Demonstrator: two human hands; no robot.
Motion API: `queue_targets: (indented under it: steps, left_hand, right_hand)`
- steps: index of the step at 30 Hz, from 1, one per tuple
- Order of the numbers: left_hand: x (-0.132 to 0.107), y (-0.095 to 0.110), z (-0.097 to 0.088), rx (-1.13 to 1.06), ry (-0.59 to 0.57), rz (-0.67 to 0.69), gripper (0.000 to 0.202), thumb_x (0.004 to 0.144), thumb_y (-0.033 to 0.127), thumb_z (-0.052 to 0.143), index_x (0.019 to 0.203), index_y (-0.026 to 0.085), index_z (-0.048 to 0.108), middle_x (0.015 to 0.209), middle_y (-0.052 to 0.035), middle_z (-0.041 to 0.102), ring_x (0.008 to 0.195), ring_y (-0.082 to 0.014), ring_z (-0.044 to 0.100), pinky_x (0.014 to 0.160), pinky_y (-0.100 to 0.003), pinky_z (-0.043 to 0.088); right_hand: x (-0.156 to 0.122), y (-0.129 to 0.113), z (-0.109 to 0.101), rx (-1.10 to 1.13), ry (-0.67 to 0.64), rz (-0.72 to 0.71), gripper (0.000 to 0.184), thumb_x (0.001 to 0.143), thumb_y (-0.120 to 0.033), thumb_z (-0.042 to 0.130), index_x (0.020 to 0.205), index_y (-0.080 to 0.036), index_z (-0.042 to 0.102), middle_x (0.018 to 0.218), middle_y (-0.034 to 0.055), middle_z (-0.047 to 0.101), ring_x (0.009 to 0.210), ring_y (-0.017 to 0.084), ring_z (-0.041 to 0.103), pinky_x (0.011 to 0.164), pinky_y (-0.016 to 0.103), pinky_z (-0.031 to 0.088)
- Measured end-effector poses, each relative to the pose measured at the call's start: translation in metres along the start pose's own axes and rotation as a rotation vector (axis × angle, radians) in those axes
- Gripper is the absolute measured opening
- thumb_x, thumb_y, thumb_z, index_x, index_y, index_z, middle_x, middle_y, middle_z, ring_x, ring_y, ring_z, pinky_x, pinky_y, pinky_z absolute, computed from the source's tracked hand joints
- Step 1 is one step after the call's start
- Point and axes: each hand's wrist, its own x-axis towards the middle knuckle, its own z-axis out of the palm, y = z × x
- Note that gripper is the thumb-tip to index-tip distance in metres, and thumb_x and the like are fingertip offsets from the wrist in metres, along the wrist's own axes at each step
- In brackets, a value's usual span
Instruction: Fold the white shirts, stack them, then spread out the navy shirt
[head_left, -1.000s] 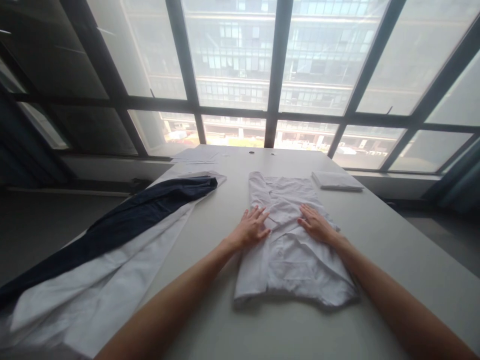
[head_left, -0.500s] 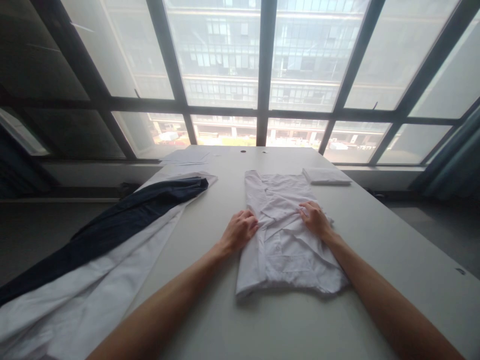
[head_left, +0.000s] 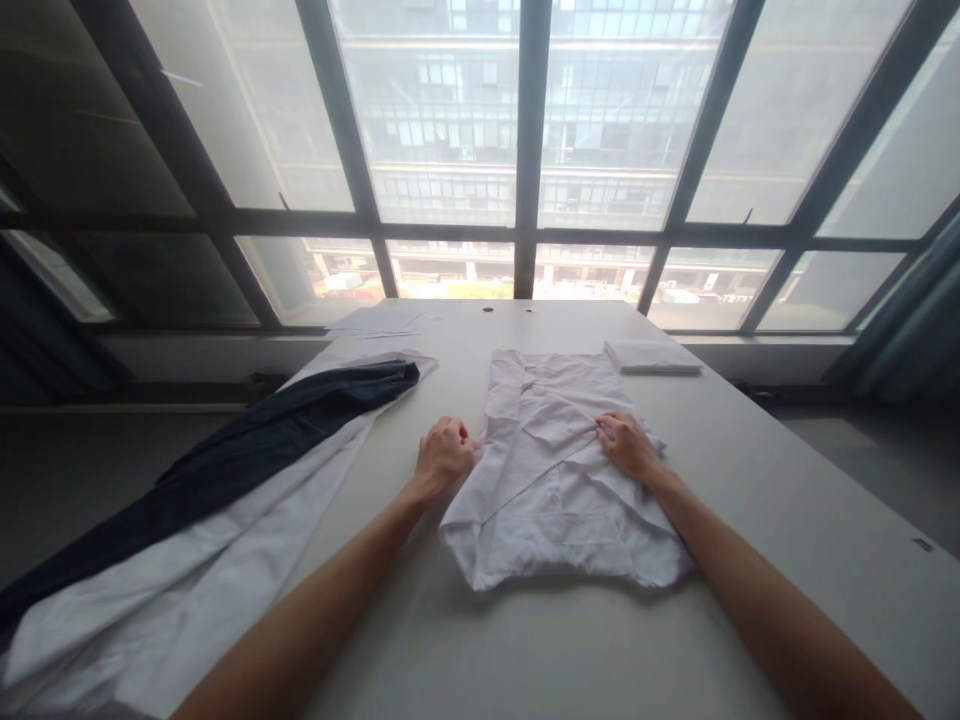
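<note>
A white shirt [head_left: 555, 490] lies partly folded on the grey table [head_left: 525, 640] in front of me. My left hand [head_left: 444, 455] is closed on the shirt's left edge and holds it out to the left. My right hand [head_left: 628, 447] rests on the shirt's right side, its fingertips pinching a fold of the cloth.
A dark navy garment [head_left: 247, 450] lies over a white garment [head_left: 172, 590] along the table's left side. A folded white cloth [head_left: 651, 356] sits at the far right, papers [head_left: 379, 320] at the far left. Large windows stand behind the table.
My left hand went from lying flat on the shirt to a closed grip and pulled its left edge outward. The right hand's fingers curled onto a fold.
</note>
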Motion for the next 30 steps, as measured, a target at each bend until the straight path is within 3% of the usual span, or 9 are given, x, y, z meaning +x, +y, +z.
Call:
queue_targets:
  steps: [4,6,9,12,18,21,26,28,30]
  left_hand:
    - [0.000,0.014,-0.008,-0.162,0.129,0.194,0.019,0.092,0.021,0.053,0.107,0.019,0.065,0.109,-0.0100,0.065,0.108,-0.0260,0.062,0.100,-0.039,0.049]
    - [-0.004,0.026,-0.006,-0.212,0.076,0.331,0.032,0.093,0.028,0.059,0.124,0.022,0.062,0.118,-0.0094,0.064,0.112,-0.0263,0.061,0.103,-0.041,0.049]
    - [-0.007,0.036,0.004,-0.307,-0.070,0.347,0.050,0.090,0.025,0.063,0.140,0.026,0.055,0.115,-0.0066,0.065,0.092,-0.0208,0.066,0.090,-0.036,0.055]
    - [-0.003,0.028,0.011,-0.415,-0.102,0.246,0.046,0.087,0.016,0.060,0.133,0.023,0.060,0.103,-0.0037,0.067,0.070,-0.0140,0.063,0.074,-0.029,0.057]
    - [0.004,0.010,0.001,-0.393,-0.141,0.076,0.026,0.087,0.027,0.065,0.110,0.018,0.072,0.076,0.0005,0.067,0.065,-0.0143,0.063,0.066,-0.025,0.051]
    - [0.002,0.013,0.003,-0.386,-0.140,0.083,0.033,0.086,0.038,0.071,0.112,0.018,0.071,0.078,0.0002,0.068,0.068,-0.0155,0.064,0.067,-0.026,0.050]
    - [-0.005,0.021,0.020,-0.347,-0.082,0.154,0.005,0.083,0.020,0.070,0.087,0.018,0.072,0.080,-0.0014,0.068,0.073,-0.0161,0.063,0.072,-0.027,0.051]
    - [-0.008,0.022,0.024,-0.353,-0.050,0.206,0.016,0.082,0.015,0.070,0.097,0.018,0.073,0.091,-0.0036,0.069,0.078,-0.0170,0.064,0.076,-0.028,0.053]
    - [-0.010,0.022,0.026,-0.365,-0.046,0.286,0.041,0.082,0.012,0.070,0.121,0.021,0.069,0.107,-0.0058,0.070,0.086,-0.0177,0.065,0.083,-0.030,0.054]
  right_hand:
    - [0.000,-0.001,0.000,-0.001,0.001,-0.002,0.032,0.094,-0.027,0.052,0.118,-0.016,0.071,0.121,0.0133,0.068,0.116,0.028,0.058,0.104,0.039,0.044]
    - [0.000,-0.001,0.000,-0.005,0.000,0.001,0.032,0.094,-0.028,0.053,0.118,-0.017,0.071,0.121,0.0130,0.068,0.115,0.029,0.058,0.103,0.040,0.045]
    - [0.000,0.000,0.001,0.003,0.001,0.007,0.030,0.095,-0.027,0.053,0.117,-0.019,0.071,0.121,0.0126,0.068,0.114,0.029,0.058,0.102,0.040,0.045]
    - [0.000,-0.001,0.000,0.018,0.003,0.013,0.028,0.094,-0.026,0.054,0.115,-0.020,0.072,0.120,0.0125,0.069,0.114,0.029,0.058,0.101,0.039,0.045]
    - [-0.001,-0.004,-0.004,0.033,-0.015,0.016,0.027,0.094,-0.026,0.055,0.115,-0.018,0.071,0.119,0.0124,0.069,0.116,0.027,0.058,0.103,0.038,0.045]
    - [-0.001,-0.005,-0.004,0.026,-0.017,0.027,0.028,0.095,-0.027,0.054,0.115,-0.018,0.071,0.119,0.0121,0.069,0.117,0.027,0.057,0.103,0.038,0.044]
    - [-0.001,-0.004,-0.003,0.010,-0.014,0.021,0.029,0.095,-0.028,0.053,0.116,-0.018,0.071,0.120,0.0119,0.069,0.115,0.028,0.058,0.102,0.038,0.045]
    - [-0.001,-0.004,-0.003,0.007,-0.010,0.018,0.029,0.095,-0.027,0.053,0.115,-0.018,0.071,0.119,0.0121,0.069,0.115,0.028,0.058,0.102,0.038,0.045]
    - [-0.001,-0.004,-0.003,0.004,-0.006,0.014,0.029,0.095,-0.027,0.053,0.115,-0.017,0.071,0.119,0.0128,0.070,0.115,0.028,0.059,0.102,0.039,0.045]
